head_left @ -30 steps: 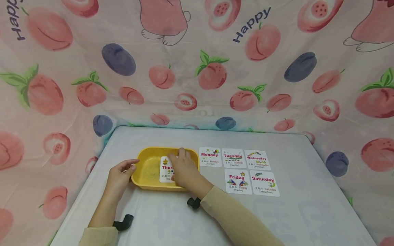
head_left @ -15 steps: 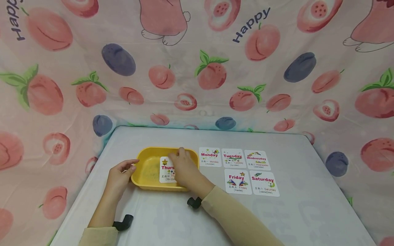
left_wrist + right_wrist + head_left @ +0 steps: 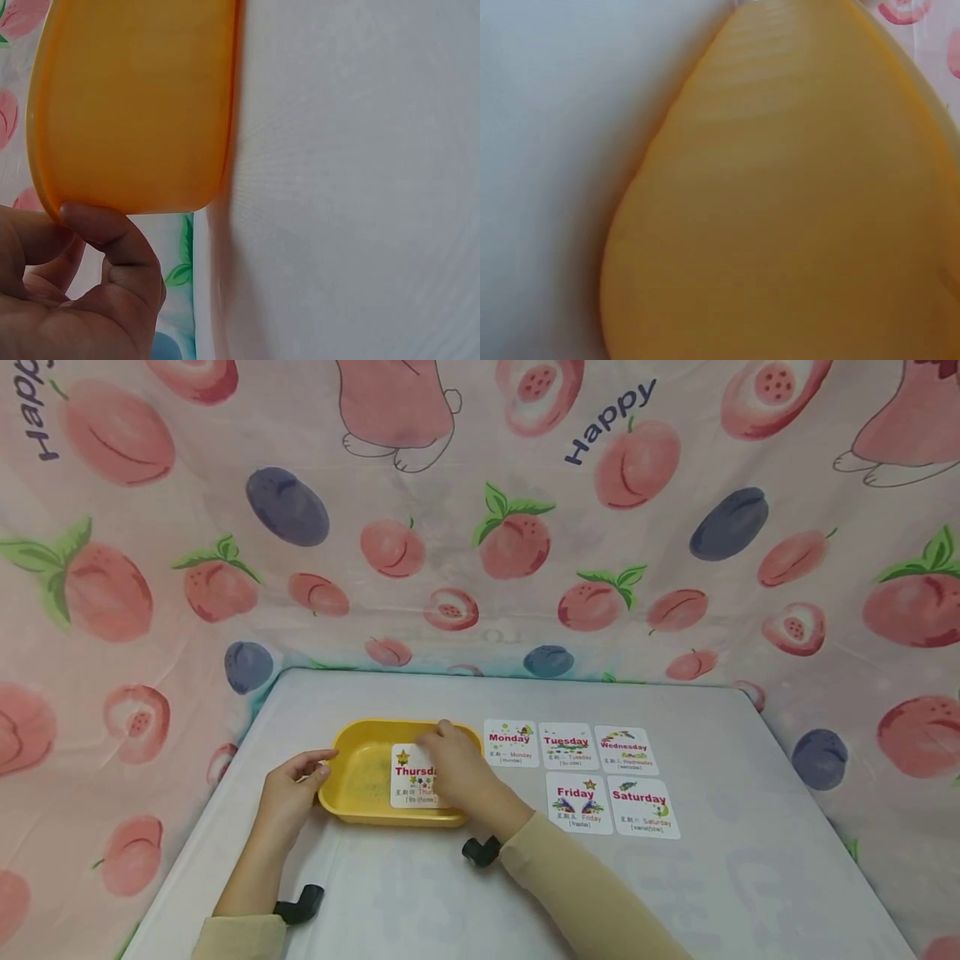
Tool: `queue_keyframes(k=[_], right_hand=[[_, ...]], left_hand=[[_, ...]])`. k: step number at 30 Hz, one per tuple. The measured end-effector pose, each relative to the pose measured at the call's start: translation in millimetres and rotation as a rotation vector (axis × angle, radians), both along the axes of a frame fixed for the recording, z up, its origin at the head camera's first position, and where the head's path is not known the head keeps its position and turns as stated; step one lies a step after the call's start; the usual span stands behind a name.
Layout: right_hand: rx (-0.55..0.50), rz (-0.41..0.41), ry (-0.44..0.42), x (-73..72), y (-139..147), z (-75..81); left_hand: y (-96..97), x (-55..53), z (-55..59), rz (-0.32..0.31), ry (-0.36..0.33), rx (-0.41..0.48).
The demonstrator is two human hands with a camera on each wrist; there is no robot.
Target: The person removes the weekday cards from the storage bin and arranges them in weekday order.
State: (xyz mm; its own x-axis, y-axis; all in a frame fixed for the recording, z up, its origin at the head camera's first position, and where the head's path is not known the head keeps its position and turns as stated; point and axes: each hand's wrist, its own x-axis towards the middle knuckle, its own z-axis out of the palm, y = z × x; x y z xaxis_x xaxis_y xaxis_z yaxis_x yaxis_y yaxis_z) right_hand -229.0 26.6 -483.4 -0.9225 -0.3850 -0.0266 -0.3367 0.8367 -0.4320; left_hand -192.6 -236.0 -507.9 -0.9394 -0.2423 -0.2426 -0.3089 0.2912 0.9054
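Note:
My left hand [image 3: 291,789] pinches the left end of a yellow plastic tray [image 3: 351,781], thumb and fingers at its rim. In the left wrist view, the thumb [image 3: 109,229] lies against the corner of that tray [image 3: 142,112]. Over the tray's right half, my right hand [image 3: 465,772] pinches a white card printed "Thursday" [image 3: 408,787], covering its right side. The right fingertips are largely hidden behind the hand. The tray's wall [image 3: 772,210] fills most of the right wrist view, where neither card nor fingers show clearly.
Right of the tray lie day cards in two rows: Monday [image 3: 511,745], Tuesday [image 3: 567,747] and Wednesday [image 3: 627,752] behind, Friday [image 3: 577,806] and Saturday [image 3: 645,810] in front. A white table [image 3: 420,893] carries everything. A fruit-patterned cloth [image 3: 517,635] hangs behind.
My right hand has shifted slightly right, and the Thursday card has moved a little with it, showing more of its print. The left hand and tray have stayed nearly still.

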Motion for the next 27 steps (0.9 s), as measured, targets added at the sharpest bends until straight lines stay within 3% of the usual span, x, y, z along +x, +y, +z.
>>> queue_keyframes(k=[5, 10, 16, 21, 27], right_hand=[[-0.034, -0.036, -0.032, -1.0, 3, 0.3], [-0.074, -0.033, -0.008, -2.3, 8, 0.0], [-0.186, -0.048, -0.038, -3.8, 13, 1.3], [-0.316, -0.125, -0.124, -4.3, 17, 5.4], [-0.437, -0.204, -0.141, -5.9, 23, 6.2]], left_hand=[[0.4, 0.8, 0.4, 0.001, 0.003, 0.005], [0.3, 1.3, 0.4, 0.001, 0.003, 0.007], [0.2, 0.4, 1.2, 0.0, -0.006, 0.001], [0.9, 0.3, 2.8, -0.002, -0.008, -0.011], [0.1, 0.0, 2.0, -0.005, -0.003, -0.008]])
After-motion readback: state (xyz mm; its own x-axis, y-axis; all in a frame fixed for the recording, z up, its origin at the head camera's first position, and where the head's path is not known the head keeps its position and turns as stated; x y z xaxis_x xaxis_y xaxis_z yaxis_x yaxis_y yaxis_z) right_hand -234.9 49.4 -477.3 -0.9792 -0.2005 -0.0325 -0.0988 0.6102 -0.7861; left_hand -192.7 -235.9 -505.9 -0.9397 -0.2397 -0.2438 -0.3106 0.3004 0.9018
